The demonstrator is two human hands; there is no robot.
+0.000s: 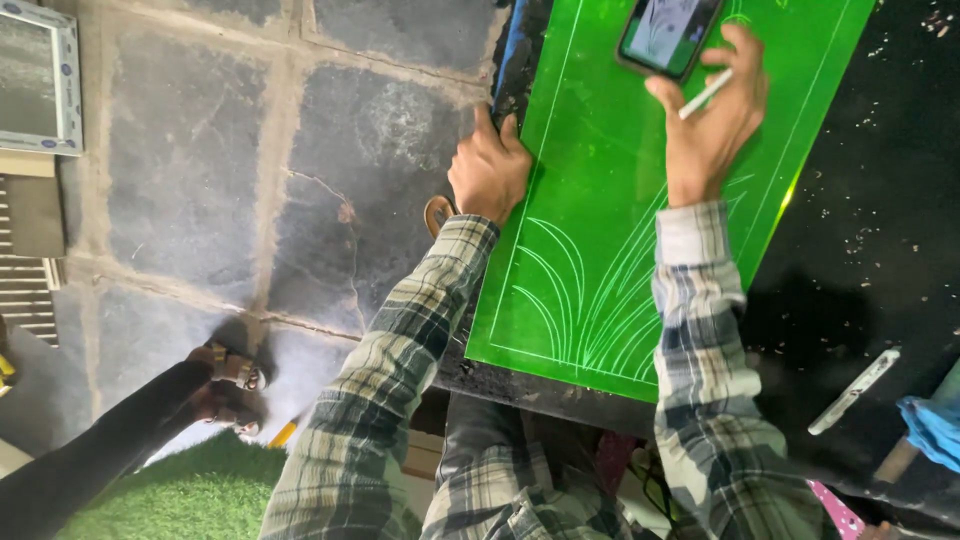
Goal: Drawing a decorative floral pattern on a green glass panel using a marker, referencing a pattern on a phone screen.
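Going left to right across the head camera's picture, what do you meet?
Framed mirror → sandalled foot → left hand → green sheet → right hand holding a white pen and phone → white marker → blue cloth.

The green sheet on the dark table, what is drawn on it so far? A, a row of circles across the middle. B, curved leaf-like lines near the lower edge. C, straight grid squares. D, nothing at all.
B: the green sheet bears pale curved, blade-like lines fanning up from its near edge, inside a thin border line, while the right hand holds a white pen and a phone, and the left hand rests at the sheet's edge.
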